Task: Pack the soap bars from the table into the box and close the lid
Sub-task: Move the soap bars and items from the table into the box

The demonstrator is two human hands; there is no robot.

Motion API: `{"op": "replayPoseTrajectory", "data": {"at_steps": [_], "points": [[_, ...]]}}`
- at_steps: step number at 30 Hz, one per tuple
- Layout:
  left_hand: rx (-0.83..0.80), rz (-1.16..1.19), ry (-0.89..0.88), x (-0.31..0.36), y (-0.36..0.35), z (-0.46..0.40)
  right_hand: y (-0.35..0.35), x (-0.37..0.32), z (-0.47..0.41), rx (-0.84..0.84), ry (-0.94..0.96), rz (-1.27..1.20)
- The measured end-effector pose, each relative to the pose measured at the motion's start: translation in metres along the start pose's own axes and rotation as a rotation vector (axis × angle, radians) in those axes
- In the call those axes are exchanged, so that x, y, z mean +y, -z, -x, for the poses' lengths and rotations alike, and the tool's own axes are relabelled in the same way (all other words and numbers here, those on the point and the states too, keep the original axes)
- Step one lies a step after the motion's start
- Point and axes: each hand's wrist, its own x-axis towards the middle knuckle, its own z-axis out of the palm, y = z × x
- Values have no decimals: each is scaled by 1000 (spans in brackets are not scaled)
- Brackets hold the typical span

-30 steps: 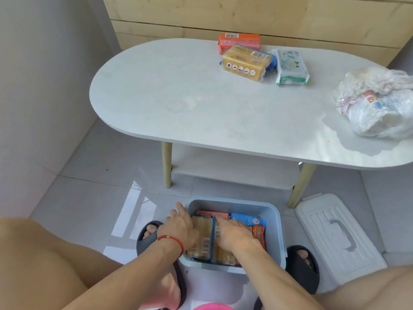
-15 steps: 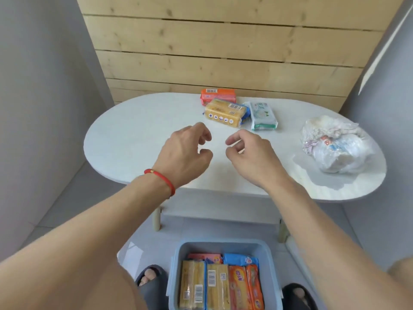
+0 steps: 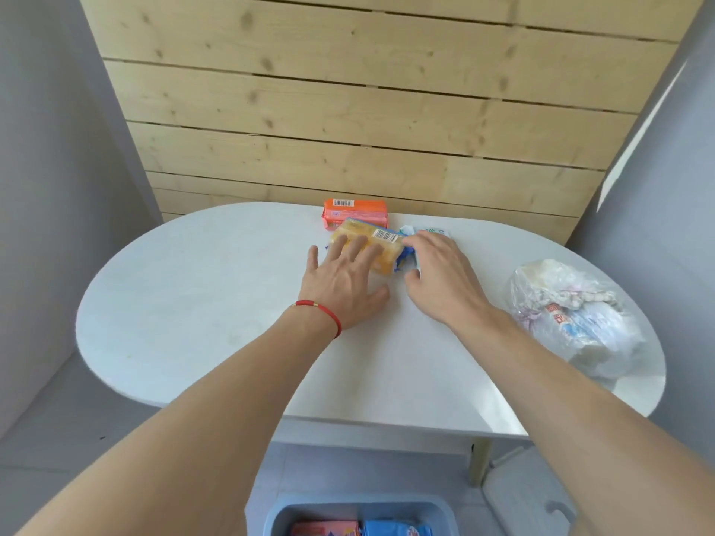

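Observation:
My left hand [image 3: 344, 280] lies flat with fingers spread on a yellow soap pack [image 3: 385, 247] at the far middle of the white table [image 3: 201, 303]. Behind it sits an orange soap pack [image 3: 355, 213]. My right hand [image 3: 441, 276] covers a white and green soap pack [image 3: 431, 230], with fingers curled over its far edge and the thumb at its near edge. A blue wrapper edge [image 3: 402, 261] shows between the two hands. The blue box [image 3: 360, 510] stands on the floor below, with red and blue soap packs inside.
A crumpled plastic bag [image 3: 572, 315] with items inside lies on the table's right end. The white lid [image 3: 530, 497] rests on the floor to the right of the box. A wooden plank wall stands right behind the table.
Both hands rose out of the box, crossed over the table and now rest on the soap packs at the far side. The view tilted up from the floor.

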Motion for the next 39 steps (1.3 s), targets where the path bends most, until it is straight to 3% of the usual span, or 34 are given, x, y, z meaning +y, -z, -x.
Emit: {"op": "replayPoseTrajectory", "data": {"at_steps": [2, 5, 10, 14, 18, 23, 26, 31, 34, 39], "points": [[109, -36, 56, -1, 7, 0, -6, -2, -17, 20, 4, -36], [114, -85, 139, -9, 14, 4, -16, -9, -54, -2, 15, -45], [123, -44, 242, -29, 25, 10, -35, -26, -112, -291, -21, 14], [101, 0, 222, -37, 26, 12, -57, -38, -111, -193, -89, 251], [34, 31, 224, -39, 29, 14, -63, -46, -92, -81, -88, 298], [-103, 182, 204, -45, 39, 30, -48, -55, -45, -127, -23, 183], [-154, 125, 173, -43, 47, 48, -31, -62, -6, -138, 0, 98], [-188, 131, 59, -30, 54, 101, 1, -61, 53, -280, -142, -201], [-173, 138, -21, -18, 58, 133, 12, -62, 81, -343, -163, -179], [-141, 100, -155, -1, 65, 185, 42, -68, 125, -586, -201, -220]]}}
